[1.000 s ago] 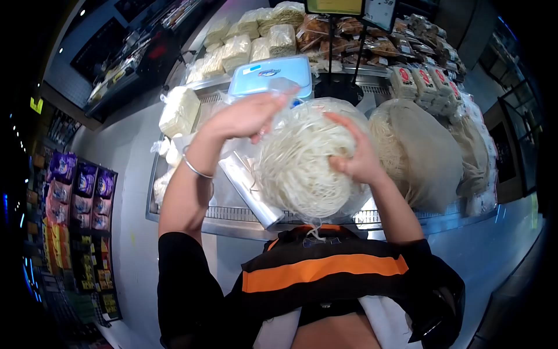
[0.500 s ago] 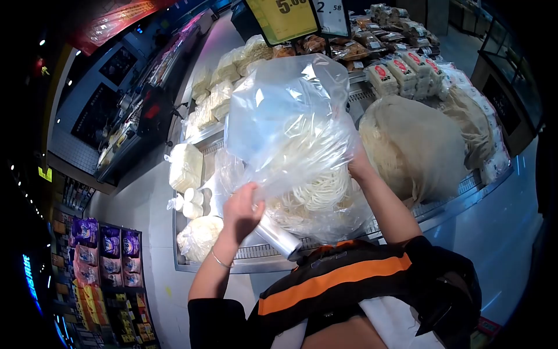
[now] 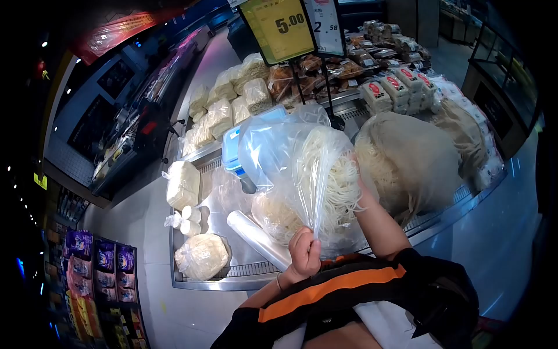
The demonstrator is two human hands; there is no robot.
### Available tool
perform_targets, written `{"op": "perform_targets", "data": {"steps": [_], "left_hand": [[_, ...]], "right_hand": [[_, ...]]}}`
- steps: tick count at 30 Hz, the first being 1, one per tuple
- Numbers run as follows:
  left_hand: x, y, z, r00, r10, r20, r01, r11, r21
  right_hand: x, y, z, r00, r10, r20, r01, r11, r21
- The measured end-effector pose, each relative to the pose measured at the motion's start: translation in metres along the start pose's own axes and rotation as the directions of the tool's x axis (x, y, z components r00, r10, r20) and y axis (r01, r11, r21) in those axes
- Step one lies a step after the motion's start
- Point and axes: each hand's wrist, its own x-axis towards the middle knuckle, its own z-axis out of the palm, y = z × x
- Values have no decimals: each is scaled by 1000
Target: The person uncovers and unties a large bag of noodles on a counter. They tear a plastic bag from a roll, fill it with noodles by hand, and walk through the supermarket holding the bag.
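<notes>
My left hand [image 3: 304, 251] is closed in a fist on the gathered edge of a clear plastic bag [image 3: 270, 148], low at the front of the counter. White fresh noodles [image 3: 328, 174] lie against the bag's film, partly inside it. My right hand [image 3: 357, 170] is at the right side of the noodle bunch, gripping it; most of its fingers are hidden by strands. Beneath, more pale noodles [image 3: 273, 216] rest in clear wrapping. Left of them lies a roll of plastic bags [image 3: 256, 237]. Behind the bag stands a blue-lidded plastic box [image 3: 231, 152], partly covered.
A large cloth-covered heap [image 3: 410, 160] sits to the right. Wrapped white packs [image 3: 183, 185] and a bagged round bundle [image 3: 201, 256] line the left edge. Yellow price sign [image 3: 280, 30] rises at the back, near bagged brown goods [image 3: 360, 61]. A snack shelf [image 3: 104, 264] stands lower left.
My left hand has pulled the bag's edge down and right, toward my body. The bag has dropped, uncovering the blue-lidded box and price signs. The noodles now show higher, by my right hand.
</notes>
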Motion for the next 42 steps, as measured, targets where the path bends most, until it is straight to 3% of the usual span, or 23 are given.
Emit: {"op": "perform_targets", "data": {"steps": [3,5,6,8,11,12,13,15,18,21,23,26,27,29,31,32,34,36,37,39,40,41,42], "left_hand": [[36,39,-10,968,100,229,-111,993,35],[50,50,-5,968,141,208,-158,985,67],[49,41,-3,923,194,332,-254,956,149],[36,1,-1,864,227,450,-384,874,297],[-7,-68,-33,930,121,348,-241,914,326],[-11,-80,-45,945,86,316,-183,939,292],[-3,-83,-56,943,42,330,-129,961,246],[24,-71,-76,922,-191,338,95,956,279],[55,-68,-95,902,-353,247,168,816,552],[83,-86,-109,967,-155,203,46,888,458],[100,-107,-107,908,-283,310,43,797,602],[91,-163,-77,832,-402,381,442,897,-20],[88,-165,-62,833,-393,389,514,810,-283],[82,-142,-35,675,-623,395,728,651,-215],[45,-165,-1,395,-731,557,905,205,-372],[31,-143,6,469,-713,521,877,303,-373],[11,-111,14,538,-685,491,841,399,-365],[-9,-103,20,564,-680,468,652,18,-758],[-18,-106,20,543,-684,487,666,-3,-746],[-32,-105,25,558,-748,359,703,196,-683],[-35,-97,28,558,-778,290,722,282,-632],[-30,-82,27,549,-811,203,739,358,-571],[-39,-87,28,495,-842,216,743,281,-607]], "right_hand": [[11,18,-19,990,-114,-78,100,983,-155],[12,24,-11,937,-349,3,314,840,-442],[7,22,-7,937,-349,8,316,839,-443],[-3,6,13,992,-2,-125,11,997,73],[-42,-16,59,999,-39,-24,41,996,80],[-41,-11,48,985,-165,-44,159,981,-112],[-44,-9,43,987,-156,-38,151,981,-121],[-45,-4,38,964,-262,51,267,943,-200],[-39,-3,24,974,-180,137,189,980,-62],[-51,6,35,973,-207,99,226,933,-278],[-62,11,56,982,-149,113,173,954,-245],[-67,17,73,984,-112,135,136,974,-182],[-65,16,76,980,-133,145,155,977,-149],[-41,15,52,971,-160,180,189,969,-161],[-28,11,52,954,-202,219,221,973,-65],[-25,9,58,953,-202,224,222,973,-69],[-19,6,73,972,-230,-47,219,961,-166],[8,10,52,981,-189,-51,184,979,-91],[20,15,35,986,-153,-61,152,988,-9],[46,36,16,938,-302,-168,265,941,-209],[90,58,-54,864,-480,-153,358,799,-484],[74,73,-30,857,-413,-310,177,799,-575],[82,93,-51,891,-350,-288,82,749,-657]]}}
